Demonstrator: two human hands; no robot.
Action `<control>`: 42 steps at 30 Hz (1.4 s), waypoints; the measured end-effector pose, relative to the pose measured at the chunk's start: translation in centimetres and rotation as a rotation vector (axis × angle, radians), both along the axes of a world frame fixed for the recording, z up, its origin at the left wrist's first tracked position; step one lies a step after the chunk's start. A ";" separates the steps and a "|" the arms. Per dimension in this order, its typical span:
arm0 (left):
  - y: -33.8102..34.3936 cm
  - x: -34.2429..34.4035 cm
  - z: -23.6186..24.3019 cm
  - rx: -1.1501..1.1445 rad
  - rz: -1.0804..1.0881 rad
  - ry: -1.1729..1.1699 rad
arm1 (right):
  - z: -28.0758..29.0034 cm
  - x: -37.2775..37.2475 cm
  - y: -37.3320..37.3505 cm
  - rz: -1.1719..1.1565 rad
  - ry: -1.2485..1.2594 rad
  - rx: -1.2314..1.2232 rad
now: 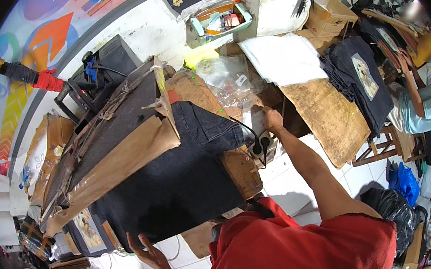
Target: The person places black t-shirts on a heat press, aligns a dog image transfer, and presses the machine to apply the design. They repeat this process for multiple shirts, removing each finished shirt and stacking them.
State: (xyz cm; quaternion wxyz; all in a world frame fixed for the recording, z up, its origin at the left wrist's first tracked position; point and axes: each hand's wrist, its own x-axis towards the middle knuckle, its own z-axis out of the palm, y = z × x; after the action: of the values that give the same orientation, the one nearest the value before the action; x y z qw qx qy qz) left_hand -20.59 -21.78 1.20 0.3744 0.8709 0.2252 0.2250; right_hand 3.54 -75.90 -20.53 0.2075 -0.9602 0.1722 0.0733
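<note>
Nearest, beside the person's red shirt (294, 248), the left hand (152, 256) is at the lower left edge of a black T-shirt (177, 177), its fingers spread apart; whether they pinch the cloth, I cannot tell. The black T-shirt lies spread over a worn brown board (242, 174), one sleeve reaching right. A dark panel (102, 129) edged in brown slants above its left part. Farther out, the right hand (272, 119) has its fingers bent over a greyish piece (253, 119), just beyond a black plug (257, 147); I cannot tell whether they grip it. Past that lie clear plastic bags (224, 77) and, to the right, white sheets (281, 59) on a second brown board (327, 121). Beside these is a dark shirt with a printed picture (365, 76), near a co-worker in light blue (430, 108). Farthest, a pale green box (225, 32) holding small items sits against the wall.
</note>
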 end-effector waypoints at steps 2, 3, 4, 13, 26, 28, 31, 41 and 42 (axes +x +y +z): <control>-0.4 -0.3 -0.1 -0.065 0.051 0.011 | -0.1 -0.1 -0.5 0.021 0.012 0.002; -0.7 -0.2 -0.2 -0.100 0.045 0.002 | -0.1 -0.2 -0.7 0.012 -0.004 0.004; -0.9 -0.1 -0.3 -0.081 0.031 0.007 | -0.1 -0.3 -0.8 0.041 -0.038 0.017; -1.5 1.2 -0.6 -0.145 -0.087 -0.057 | -1.7 1.4 -1.2 0.360 0.037 -0.060; -1.7 -1.2 -0.1 -0.173 -0.105 0.002 | -0.8 3.8 -2.4 0.395 0.072 -0.093; -1.7 -1.5 -0.1 -0.216 -0.090 -0.013 | -0.8 4.4 -2.6 0.385 0.102 -0.127; -1.6 -1.7 -0.2 -0.225 -0.083 -0.021 | -0.1 4.3 -2.4 0.380 0.020 -0.155; -8.3 2.2 3.4 -0.361 -0.334 -0.009 | 20.0 -5.4 6.4 0.028 -0.613 0.435; -10.1 3.4 4.2 -0.308 -0.550 -0.002 | 22.0 -7.2 8.9 0.012 -0.703 0.527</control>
State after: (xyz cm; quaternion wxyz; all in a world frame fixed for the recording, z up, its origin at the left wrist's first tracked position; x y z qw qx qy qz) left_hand -17.22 -31.84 5.42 0.5487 0.8321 0.0124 0.0795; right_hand -3.69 -66.96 1.47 0.4908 -0.8421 0.0611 -0.2152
